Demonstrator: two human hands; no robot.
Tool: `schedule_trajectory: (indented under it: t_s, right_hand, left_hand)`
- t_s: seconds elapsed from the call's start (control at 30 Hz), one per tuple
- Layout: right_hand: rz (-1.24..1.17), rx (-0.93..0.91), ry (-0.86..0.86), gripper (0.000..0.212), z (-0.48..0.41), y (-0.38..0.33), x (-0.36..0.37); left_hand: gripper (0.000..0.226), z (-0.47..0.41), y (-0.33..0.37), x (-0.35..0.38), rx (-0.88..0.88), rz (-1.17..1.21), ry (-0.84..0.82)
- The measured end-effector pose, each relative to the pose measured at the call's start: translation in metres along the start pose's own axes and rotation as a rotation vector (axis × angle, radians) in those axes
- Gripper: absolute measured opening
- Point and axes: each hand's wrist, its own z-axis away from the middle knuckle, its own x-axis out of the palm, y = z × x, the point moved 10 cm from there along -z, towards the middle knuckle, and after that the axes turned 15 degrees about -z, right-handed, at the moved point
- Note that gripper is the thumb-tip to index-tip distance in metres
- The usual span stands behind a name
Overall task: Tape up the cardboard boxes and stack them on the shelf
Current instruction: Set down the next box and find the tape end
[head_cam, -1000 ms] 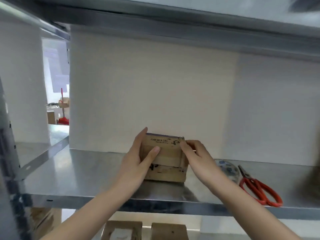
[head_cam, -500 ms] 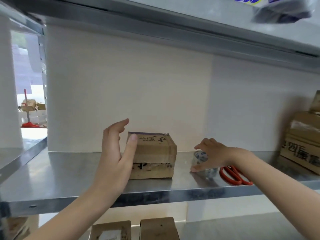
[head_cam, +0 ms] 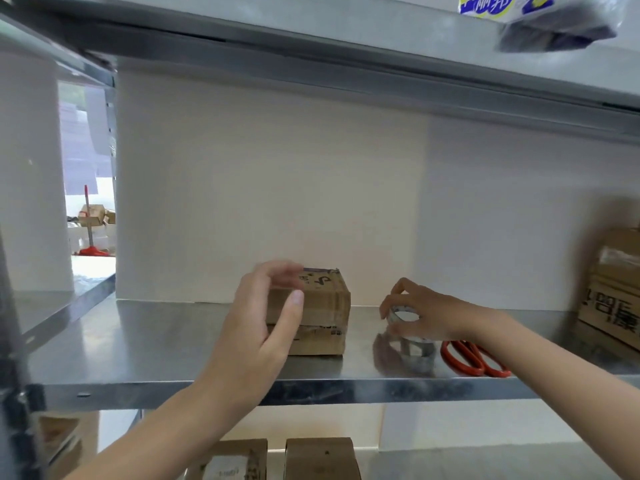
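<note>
A small brown cardboard box [head_cam: 322, 306] with printed marks and a band of tape stands on the steel shelf [head_cam: 166, 348]. My left hand [head_cam: 263, 327] hovers in front of its left side, fingers spread and loosely curved, holding nothing. To the box's right, my right hand [head_cam: 422, 310] grips a roll of clear tape [head_cam: 403, 315] from above and holds it tilted just above the shelf. Red-handled scissors [head_cam: 474, 358] lie on the shelf under my right wrist.
Larger cardboard boxes [head_cam: 616, 292] are stacked at the shelf's right end. Two more boxes [head_cam: 322, 459] sit on the lower shelf. A plastic-wrapped package [head_cam: 547, 19] lies on the upper shelf, and a steel upright [head_cam: 14, 375] stands at the left.
Both hands let go of the box. My right hand moved right to the tape roll, gripped it and tilted it up off the shelf. My left hand drew back from the box.
</note>
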Motion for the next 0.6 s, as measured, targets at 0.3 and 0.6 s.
schedule_trajectory:
  t_s: [0.3, 0.6]
  right_hand:
    - [-0.326, -0.345, 0.123, 0.029, 0.067, -0.107, -0.031]
    - [-0.386, -0.170, 0.199, 0.057, 0.069, -0.110, -0.033]
  left_hand:
    - [0.042, -0.026, 0.040, 0.058, 0.020, -0.081, -0.322]
    - [0.005, -0.038, 0.050, 0.028, 0.012, -0.089, -0.013]
